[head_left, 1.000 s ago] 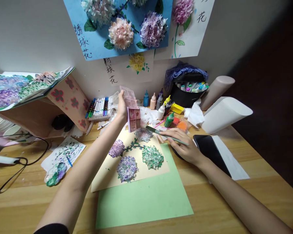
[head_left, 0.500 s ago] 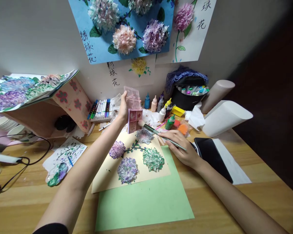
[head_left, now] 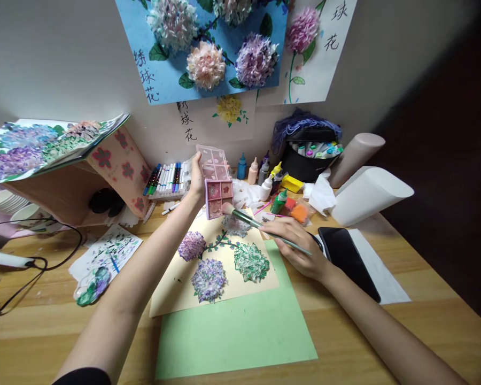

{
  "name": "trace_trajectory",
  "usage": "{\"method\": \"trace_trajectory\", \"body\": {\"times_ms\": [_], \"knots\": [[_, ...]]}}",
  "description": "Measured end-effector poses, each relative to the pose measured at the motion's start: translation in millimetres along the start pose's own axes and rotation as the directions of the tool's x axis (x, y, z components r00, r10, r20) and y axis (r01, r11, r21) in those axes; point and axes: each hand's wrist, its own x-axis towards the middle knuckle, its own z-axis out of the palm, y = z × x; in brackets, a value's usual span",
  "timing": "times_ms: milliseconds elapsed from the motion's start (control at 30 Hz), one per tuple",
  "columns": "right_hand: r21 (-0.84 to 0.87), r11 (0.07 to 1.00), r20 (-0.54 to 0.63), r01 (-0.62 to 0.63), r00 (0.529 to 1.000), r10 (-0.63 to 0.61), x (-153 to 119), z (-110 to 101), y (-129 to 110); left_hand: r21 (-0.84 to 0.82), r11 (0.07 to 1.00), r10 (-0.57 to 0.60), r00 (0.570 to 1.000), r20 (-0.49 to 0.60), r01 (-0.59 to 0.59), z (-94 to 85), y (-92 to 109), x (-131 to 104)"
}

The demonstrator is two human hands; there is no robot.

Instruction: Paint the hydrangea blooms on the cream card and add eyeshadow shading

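My left hand (head_left: 197,175) is closed on a pink makeup palette (head_left: 219,199) with its clear lid raised, held tilted above the top of a cream sheet (head_left: 168,289). Between the fingers of my right hand (head_left: 294,243) is a green-handled makeup brush (head_left: 246,218). Its soft pinkish bristles touch the palette's lower right pan. On the cream sheet are raised hydrangea flowers: a pink-purple flower (head_left: 191,246), a violet flower (head_left: 209,279), a green flower (head_left: 251,262) and a greyish flower (head_left: 236,224) partly behind the brush. A painted leafy stem (head_left: 220,241) joins them.
Under the cream sheet lies green paper (head_left: 240,337). Small paint bottles (head_left: 266,187), markers (head_left: 168,177) and a black pen bag (head_left: 312,160) stand along the wall. A phone (head_left: 347,262) lies at right. A paint-stained tissue (head_left: 108,251) and cables (head_left: 44,267) are at left.
The palette in my left hand has shifted slightly left and turned to face me more. The brush has moved a little left and down with it.
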Motion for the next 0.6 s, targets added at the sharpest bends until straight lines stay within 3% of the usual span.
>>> {"method": "trace_trajectory", "body": {"times_ms": [167, 300, 433, 600], "knots": [[-0.012, 0.999, -0.055, -0.048, 0.997, 0.047, 0.2, -0.2, 0.0, 0.002, 1.000, -0.007, 1.000, -0.003, 0.007, 1.6, -2.4, 0.7], [-0.005, 1.000, 0.027, -0.013, 1.000, 0.013, 0.2, -0.6, -0.1, -0.003, 1.000, -0.011, 0.999, 0.032, 0.011, 2.1, -2.9, -0.1], [-0.033, 0.999, -0.017, -0.020, 1.000, 0.020, 0.2, 0.1, 0.4, 0.035, 0.999, -0.015, 1.000, 0.020, 0.015, 4.2, -2.0, -1.7], [-0.057, 0.998, 0.057, 0.012, 0.998, -0.009, 0.1, 0.1, 0.6, 0.030, 1.000, 0.002, 1.000, 0.031, -0.003, 8.0, -3.3, -2.2]]}}
